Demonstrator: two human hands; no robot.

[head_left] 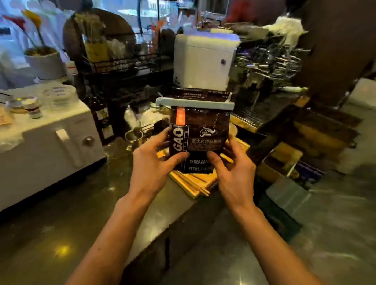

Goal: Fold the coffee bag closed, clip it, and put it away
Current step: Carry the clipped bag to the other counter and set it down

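Both hands on the bag, held upright above the counter. Left hand has fingers wrapped on the bag's left edge, thumb across the lower front. Right hand mirrors it on the right edge, thumb on the front. Clip sits well above the fingers, clamped straight across the folded top. Wooden boards lie below the fingers.

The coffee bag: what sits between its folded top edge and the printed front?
In the head view, a pale blue clip runs across the coffee bag just below its folded top. Both hands, left and right, hold the bag lower down.
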